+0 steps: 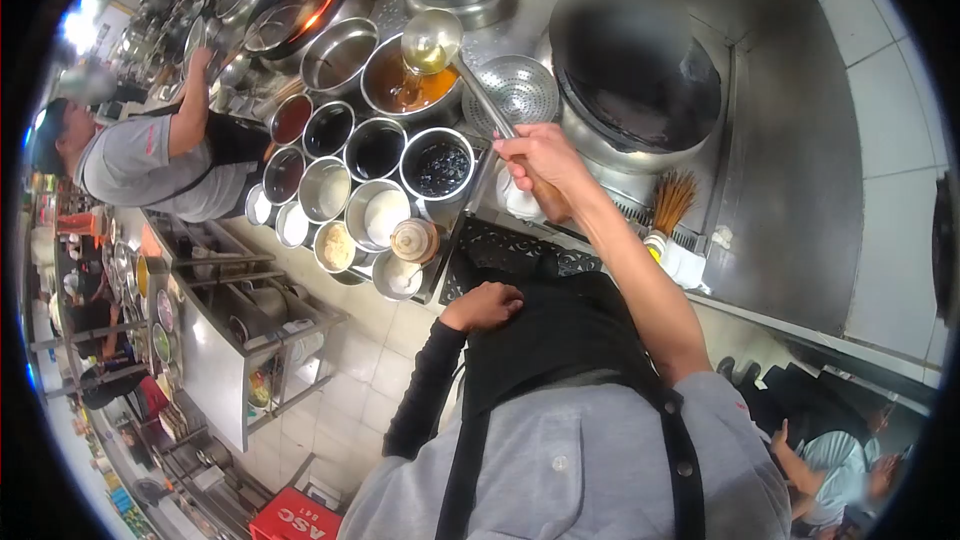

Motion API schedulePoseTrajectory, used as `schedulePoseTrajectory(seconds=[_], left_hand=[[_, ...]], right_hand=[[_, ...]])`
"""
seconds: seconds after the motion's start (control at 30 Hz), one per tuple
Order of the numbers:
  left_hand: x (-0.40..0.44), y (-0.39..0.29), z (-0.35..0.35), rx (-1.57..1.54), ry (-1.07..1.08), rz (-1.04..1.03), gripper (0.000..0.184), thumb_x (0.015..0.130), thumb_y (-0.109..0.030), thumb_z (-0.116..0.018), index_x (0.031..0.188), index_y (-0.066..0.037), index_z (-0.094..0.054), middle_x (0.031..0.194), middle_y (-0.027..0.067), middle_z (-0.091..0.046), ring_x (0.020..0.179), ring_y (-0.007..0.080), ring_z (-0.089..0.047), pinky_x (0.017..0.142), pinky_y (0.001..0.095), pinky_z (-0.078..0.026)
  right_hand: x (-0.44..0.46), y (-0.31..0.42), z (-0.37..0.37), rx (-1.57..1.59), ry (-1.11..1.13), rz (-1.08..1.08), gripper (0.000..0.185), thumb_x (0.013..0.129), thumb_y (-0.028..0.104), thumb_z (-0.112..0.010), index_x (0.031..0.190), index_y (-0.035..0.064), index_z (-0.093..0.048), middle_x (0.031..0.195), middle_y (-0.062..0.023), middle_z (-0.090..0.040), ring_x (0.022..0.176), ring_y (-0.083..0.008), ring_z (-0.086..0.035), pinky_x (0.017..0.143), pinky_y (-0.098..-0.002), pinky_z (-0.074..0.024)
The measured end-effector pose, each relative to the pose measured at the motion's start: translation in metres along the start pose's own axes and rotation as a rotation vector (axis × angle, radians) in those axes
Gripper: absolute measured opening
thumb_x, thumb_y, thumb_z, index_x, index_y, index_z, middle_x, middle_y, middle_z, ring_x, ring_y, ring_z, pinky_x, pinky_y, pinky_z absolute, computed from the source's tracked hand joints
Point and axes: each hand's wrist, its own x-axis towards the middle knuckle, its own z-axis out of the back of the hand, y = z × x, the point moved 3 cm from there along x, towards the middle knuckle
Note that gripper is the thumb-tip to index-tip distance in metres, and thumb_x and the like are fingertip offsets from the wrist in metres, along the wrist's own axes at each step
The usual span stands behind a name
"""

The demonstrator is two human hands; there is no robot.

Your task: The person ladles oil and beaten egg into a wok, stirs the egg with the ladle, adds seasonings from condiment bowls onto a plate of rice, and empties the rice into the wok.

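Note:
My right hand (545, 162) is closed around the wooden handle of a long metal ladle (482, 92). The ladle's bowl, with yellowish liquid in it, hangs over the rim of a metal pot of orange liquid (436, 90), whose surface is disturbed. Just right of that pot is a perforated strainer (520, 90). My left hand (485, 307) rests against my black apron (540, 340), its fingers loosely bent and partly hard to see, with no object visible in it.
A dark wok (640, 90) sits on the burner at right, a bamboo brush (674, 202) below it. Several seasoning pots (438, 164) stand at left. Beyond them a co-worker (170, 160) works near another wok (305, 10). Another person (835, 470) is at lower right.

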Motion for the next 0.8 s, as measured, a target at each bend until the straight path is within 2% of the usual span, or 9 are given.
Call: schedulePoseTrajectory(seconds=[0.13,0.23,0.4,0.5,0.53,0.63,0.67,0.7,0.8], left_hand=[[0.013,-0.01,0.005,0.052,0.032,0.022,0.031,0.095,-0.024,-0.06,0.115,-0.004,-0.072,0.106,0.0217,-0.073,0.102,0.0386,-0.069,0.091,0.0444,-0.054],[0.024,-0.017,0.007,0.074,0.06,-0.025,0.031,0.095,-0.024,-0.06,0.115,-0.004,-0.072,0.105,0.0212,-0.073,0.102,0.0389,-0.069,0.091,0.0449,-0.054],[0.04,-0.029,0.005,0.129,0.113,-0.021,0.03,0.095,-0.026,-0.06,0.113,-0.004,-0.073,0.105,0.0213,-0.073,0.101,0.0397,-0.069,0.09,0.0459,-0.053],[0.048,-0.028,0.0,0.164,0.146,-0.032,0.031,0.097,-0.026,-0.06,0.116,-0.004,-0.071,0.104,0.0219,-0.073,0.099,0.0394,-0.069,0.088,0.0449,-0.054],[0.052,-0.027,-0.002,0.18,0.155,-0.051,0.032,0.099,-0.026,-0.059,0.119,-0.003,-0.07,0.104,0.0218,-0.073,0.098,0.0388,-0.07,0.086,0.0435,-0.055],[0.058,-0.027,-0.005,0.196,0.184,-0.071,0.033,0.1,-0.027,-0.059,0.121,-0.003,-0.069,0.104,0.0215,-0.074,0.096,0.0382,-0.071,0.085,0.0418,-0.056],[0.059,-0.028,-0.006,0.194,0.188,-0.067,0.033,0.1,-0.027,-0.059,0.121,-0.002,-0.07,0.104,0.0214,-0.073,0.096,0.0382,-0.071,0.084,0.0416,-0.056],[0.058,-0.032,-0.005,0.19,0.185,-0.059,0.033,0.101,-0.027,-0.059,0.12,-0.002,-0.07,0.105,0.0213,-0.073,0.097,0.0382,-0.071,0.084,0.0414,-0.056],[0.058,-0.036,-0.002,0.179,0.173,-0.051,0.032,0.101,-0.026,-0.058,0.119,-0.002,-0.07,0.104,0.0212,-0.073,0.097,0.0381,-0.071,0.084,0.0412,-0.056]], right_hand=[[-0.037,0.016,0.029,0.224,0.022,-0.002,0.033,0.093,0.005,-0.063,0.122,-0.0086,-0.054,0.081,-0.002,-0.053,0.054,-0.0047,-0.044,0.041,-0.0209,-0.0329],[-0.066,0.027,0.05,0.294,-0.036,0.046,0.035,0.094,0.005,-0.063,0.124,-0.0093,-0.053,0.081,-0.0019,-0.053,0.054,-0.0044,-0.043,0.042,-0.0205,-0.0325],[-0.093,0.032,0.086,0.126,-0.273,0.131,0.007,0.092,0.004,-0.065,0.092,-0.0027,-0.062,0.06,-0.0035,-0.052,0.043,-0.0109,-0.048,0.038,-0.0282,-0.0387],[-0.105,0.02,0.11,-0.013,-0.403,0.1,0.016,0.093,0.006,-0.063,0.106,-0.0039,-0.061,0.06,-0.0029,-0.05,0.045,-0.011,-0.047,0.04,-0.0264,-0.037],[-0.111,0.02,0.117,-0.058,-0.409,0.1,0.008,0.093,0.006,-0.063,0.094,-0.0011,-0.059,0.057,-0.0039,-0.051,0.042,-0.0124,-0.048,0.039,-0.0285,-0.0382],[-0.155,0.009,0.142,-0.22,-0.553,0.017,0.012,0.094,0.005,-0.062,0.084,0.0021,-0.055,0.056,-0.0036,-0.051,0.041,-0.0123,-0.049,0.038,-0.0297,-0.0393],[-0.17,0.007,0.146,-0.296,-0.59,-0.017,0.006,0.091,0.002,-0.061,0.092,-0.0031,-0.058,0.058,-0.0091,-0.056,0.045,-0.019,-0.056,0.042,-0.0353,-0.0448],[-0.185,0.005,0.149,-0.374,-0.623,-0.054,0.014,0.089,0.0,-0.06,0.1,-0.0083,-0.061,0.06,-0.0145,-0.06,0.049,-0.0257,-0.063,0.045,-0.041,-0.0502],[-0.212,-0.009,0.164,-0.875,-0.801,0.163,0.029,0.085,-0.004,-0.057,0.114,-0.0095,-0.059,0.077,-0.0267,-0.065,0.068,-0.0418,-0.067,0.064,-0.0492,-0.0548]])
